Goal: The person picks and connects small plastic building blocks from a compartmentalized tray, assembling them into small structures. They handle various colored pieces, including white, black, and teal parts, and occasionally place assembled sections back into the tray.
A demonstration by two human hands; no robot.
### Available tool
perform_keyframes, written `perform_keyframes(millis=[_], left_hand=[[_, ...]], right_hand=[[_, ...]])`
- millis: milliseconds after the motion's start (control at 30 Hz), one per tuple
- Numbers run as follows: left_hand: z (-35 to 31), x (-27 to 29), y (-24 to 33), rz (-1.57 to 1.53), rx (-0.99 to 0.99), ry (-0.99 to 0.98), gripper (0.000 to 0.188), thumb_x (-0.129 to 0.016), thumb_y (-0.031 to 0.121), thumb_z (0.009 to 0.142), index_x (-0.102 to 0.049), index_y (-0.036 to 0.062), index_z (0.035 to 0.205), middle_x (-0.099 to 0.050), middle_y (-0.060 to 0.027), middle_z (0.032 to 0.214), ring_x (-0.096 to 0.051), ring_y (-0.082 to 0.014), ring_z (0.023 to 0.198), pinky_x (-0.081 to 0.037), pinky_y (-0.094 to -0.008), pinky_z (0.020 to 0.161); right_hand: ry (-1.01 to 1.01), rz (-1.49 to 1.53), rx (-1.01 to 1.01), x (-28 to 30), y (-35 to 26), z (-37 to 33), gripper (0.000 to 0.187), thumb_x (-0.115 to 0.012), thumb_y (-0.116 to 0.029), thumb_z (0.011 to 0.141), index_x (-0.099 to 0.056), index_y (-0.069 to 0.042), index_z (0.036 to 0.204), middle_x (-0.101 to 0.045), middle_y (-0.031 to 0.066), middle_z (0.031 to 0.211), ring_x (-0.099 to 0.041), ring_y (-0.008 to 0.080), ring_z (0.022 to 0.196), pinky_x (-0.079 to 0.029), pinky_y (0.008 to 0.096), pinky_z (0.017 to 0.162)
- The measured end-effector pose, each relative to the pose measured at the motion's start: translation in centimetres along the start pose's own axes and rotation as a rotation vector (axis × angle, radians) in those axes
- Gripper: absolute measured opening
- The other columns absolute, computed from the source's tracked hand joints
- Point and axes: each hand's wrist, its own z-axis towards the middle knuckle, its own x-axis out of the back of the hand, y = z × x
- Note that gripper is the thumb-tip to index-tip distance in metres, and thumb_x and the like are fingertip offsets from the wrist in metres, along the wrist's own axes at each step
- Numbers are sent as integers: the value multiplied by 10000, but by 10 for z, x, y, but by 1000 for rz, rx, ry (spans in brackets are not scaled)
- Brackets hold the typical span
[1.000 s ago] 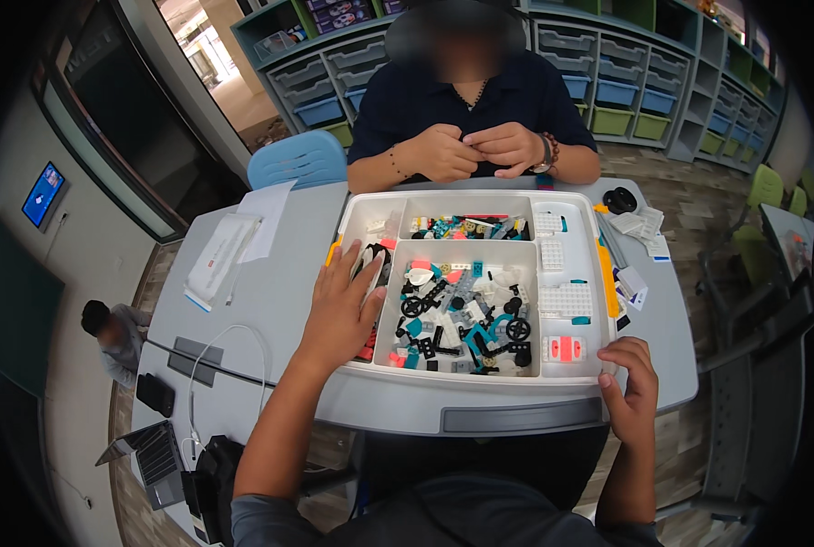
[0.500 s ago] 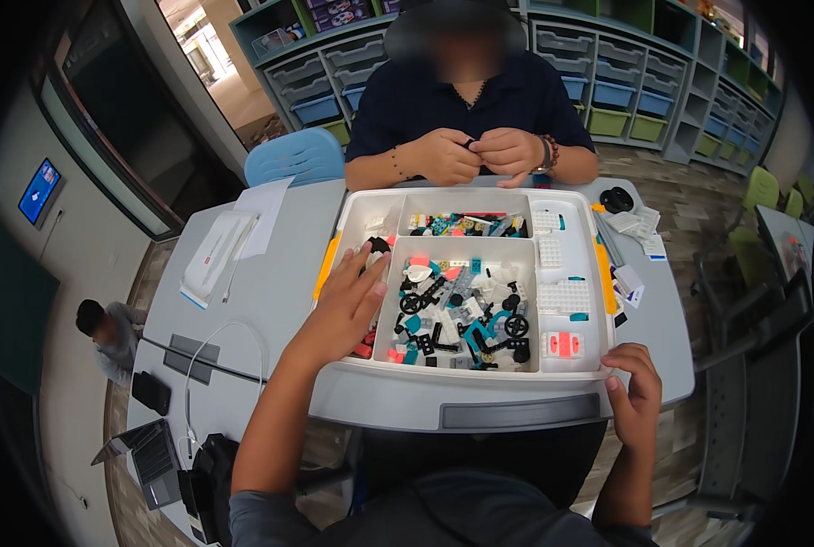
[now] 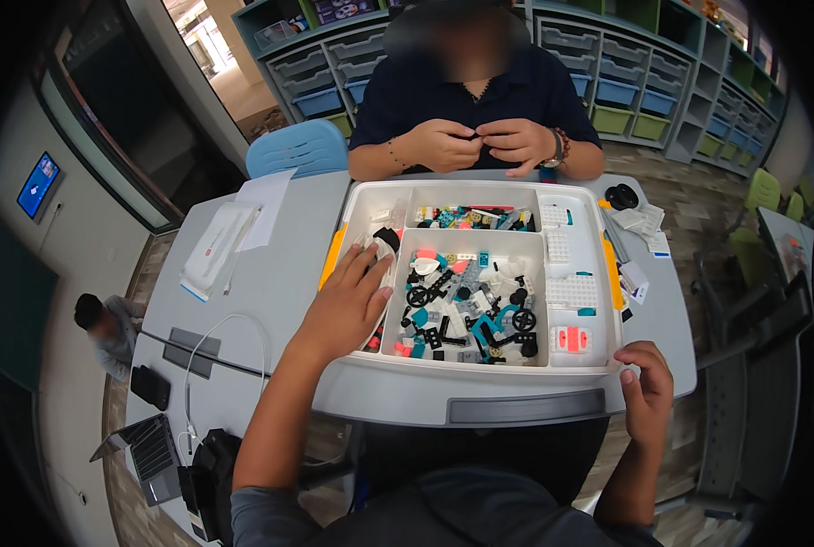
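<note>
A white sectioned tray (image 3: 480, 369) with building-brick parts stands on the grey table before me. My left hand (image 3: 343, 305) lies over its narrow left compartment, fingers extended and slightly spread. Beneath the fingers a black-and-white part (image 3: 386, 239) and some red pieces partly show; the hand hides the rest. My right hand (image 3: 647, 387) is at the tray's front right corner, fingers loosely bent and thumb apart, holding nothing visible. Whether its fingertips touch the rim I cannot tell. The large middle compartment holds mixed black, white, grey and teal parts (image 3: 471, 305).
Across the table a person's hands (image 3: 480, 144) pinch a small pinkish piece. White plates (image 3: 571, 292) and a white-and-red block (image 3: 571, 340) sit in the tray's right section. A white package (image 3: 220, 251), a cable (image 3: 243, 319) and a laptop (image 3: 152, 456) lie leftward; black wheels (image 3: 620, 196) lie right.
The view has shifted slightly. My left hand stays over the left compartment, its fingers a little lower. My right hand has moved slightly right. The other person's hands have parted a little, showing the pinkish piece.
</note>
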Motion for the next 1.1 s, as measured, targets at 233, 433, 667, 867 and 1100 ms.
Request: perform_keyframes(millis=[233,433,667,867,1100], left_hand=[[-8,11,8,-56,-26,-21,481,-537,222,998,-485,37,1439,-386,-238,1538,-294,-444,1458,-253,-478,1194],[3,6,15,-136,66,4,462,-503,197,1008,-491,28,1437,-361,-200,1570,-266,-384,1490,-215,-460,1211],[-15,39,48,-155,150,-67,477,-505,199,997,-488,29,1443,-373,-195,1564,-240,-376,1502,-200,-457,1215],[-52,55,59,-70,135,31,470,-549,203,981,-513,17,1411,-434,-206,1508,-426,-372,1401,-344,-477,1145],[-59,66,79,-274,-101,54,473,-517,245,996,-531,-11,1394,-471,-247,1467,-428,-408,1367,-274,-459,1160]], right_hand=[[76,-86,25,27,9,9,167,-679,-29,854,-708,4,1015,-678,125,997,-627,234,941,-482,324,856],[143,-495,-134,75,50,53,190,-715,-137,879,-726,-59,1052,-693,89,999,-617,228,929,-493,347,812],[-89,-627,-154,66,86,85,284,-738,-187,855,-701,-84,1117,-687,92,1022,-585,278,1020,-486,377,907],[-357,-575,-149,57,79,63,471,-783,-245,808,-667,-159,1255,-614,112,1234,-536,300,1149,-461,380,1009],[-128,-424,-229,60,77,25,346,-792,-165,809,-683,-113,1134,-637,87,1141,-615,228,954,-528,335,843]])
